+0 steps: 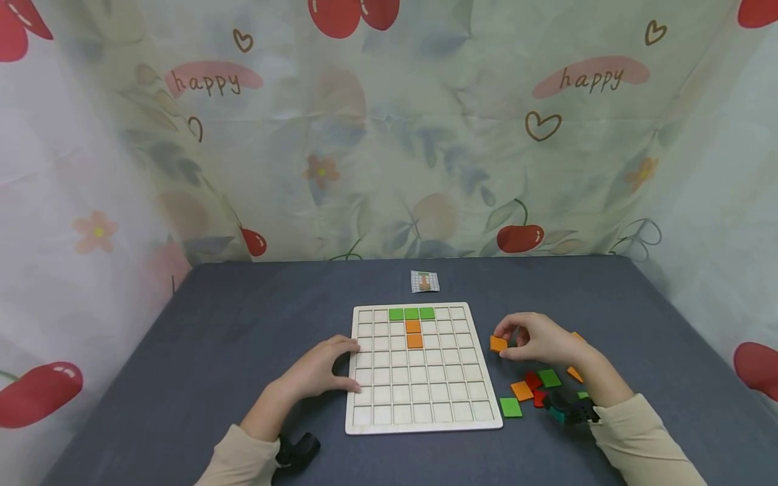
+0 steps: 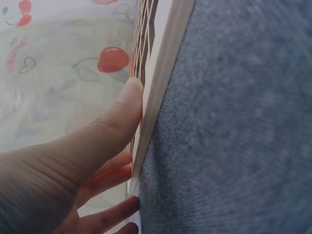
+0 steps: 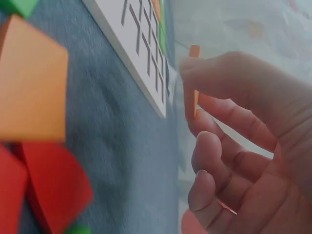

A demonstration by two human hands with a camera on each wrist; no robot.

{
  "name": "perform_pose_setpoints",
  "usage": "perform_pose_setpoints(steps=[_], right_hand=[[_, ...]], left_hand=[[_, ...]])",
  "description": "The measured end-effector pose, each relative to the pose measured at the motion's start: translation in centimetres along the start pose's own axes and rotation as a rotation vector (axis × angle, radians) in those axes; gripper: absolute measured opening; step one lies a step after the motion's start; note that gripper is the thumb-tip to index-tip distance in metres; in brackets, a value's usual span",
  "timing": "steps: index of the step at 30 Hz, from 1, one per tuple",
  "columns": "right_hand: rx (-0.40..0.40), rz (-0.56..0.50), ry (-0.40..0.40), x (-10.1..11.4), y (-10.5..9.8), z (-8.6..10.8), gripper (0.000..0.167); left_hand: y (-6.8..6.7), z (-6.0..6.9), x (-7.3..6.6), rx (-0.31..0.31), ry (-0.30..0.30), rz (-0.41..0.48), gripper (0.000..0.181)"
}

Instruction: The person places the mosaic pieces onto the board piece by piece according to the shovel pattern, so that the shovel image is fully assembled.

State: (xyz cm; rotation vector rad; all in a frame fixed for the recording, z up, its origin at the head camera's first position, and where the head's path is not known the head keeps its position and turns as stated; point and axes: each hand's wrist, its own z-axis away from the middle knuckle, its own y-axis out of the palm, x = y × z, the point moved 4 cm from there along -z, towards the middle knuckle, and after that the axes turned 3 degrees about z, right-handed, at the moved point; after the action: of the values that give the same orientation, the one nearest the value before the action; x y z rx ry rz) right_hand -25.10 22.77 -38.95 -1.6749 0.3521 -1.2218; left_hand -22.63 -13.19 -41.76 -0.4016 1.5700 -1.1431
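Note:
My right hand [image 1: 537,339] pinches an orange square tile [image 1: 498,344] between thumb and fingers, off the right side of the white grid board [image 1: 398,432]. In the right wrist view the tile [image 3: 191,85] is seen edge-on in the hand [image 3: 243,131]. Three green tiles [image 1: 411,314] lie along the board's top row, with two orange tiles [image 1: 414,333] in a column below the middle one. My left hand [image 1: 316,370] rests at the board's left edge, fingers spread; its thumb touches the rim [image 2: 161,73] in the left wrist view.
Loose green, orange and red pieces [image 1: 521,391] lie right of the board, some partly under the right wrist and its black strap device [image 1: 568,407]. A small printed card [image 1: 424,281] lies behind the board. Patterned cloth [image 1: 395,135] hangs behind the dark table [image 1: 273,290].

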Motion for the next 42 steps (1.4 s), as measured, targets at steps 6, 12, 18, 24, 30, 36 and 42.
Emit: perform_pose_setpoints(steps=[6,12,18,24,30,36,42], right_hand=[[0.016,-0.019,-0.010,1.1,1.1,-0.8,0.025],[0.032,-0.020,-0.053,2.3,1.7,-1.6,0.025],[0.027,-0.019,-0.072,3.3,2.5,-2.3,0.024],[0.027,-0.017,-0.084,4.9,3.5,-3.3,0.022],[0.040,-0.003,-0.074,6.4,4.5,-4.4,0.020],[0.030,0.022,-0.073,7.7,5.1,-5.4,0.019],[0.023,0.062,-0.048,8.7,5.6,-6.3,0.019]], left_hand=[[0.0,-0.1,0.1,0.000,0.003,0.000,0.070],[0.1,-0.1,0.3,0.000,0.005,-0.002,0.070],[0.1,-0.1,0.3,0.002,-0.002,-0.002,0.070],[0.1,-0.1,0.4,0.003,-0.004,-0.006,0.069],[0.1,-0.1,0.4,0.002,0.006,-0.005,0.068],[0.0,-0.1,0.4,0.001,0.014,-0.004,0.069],[0.0,-0.2,0.4,0.003,0.013,0.001,0.069]])
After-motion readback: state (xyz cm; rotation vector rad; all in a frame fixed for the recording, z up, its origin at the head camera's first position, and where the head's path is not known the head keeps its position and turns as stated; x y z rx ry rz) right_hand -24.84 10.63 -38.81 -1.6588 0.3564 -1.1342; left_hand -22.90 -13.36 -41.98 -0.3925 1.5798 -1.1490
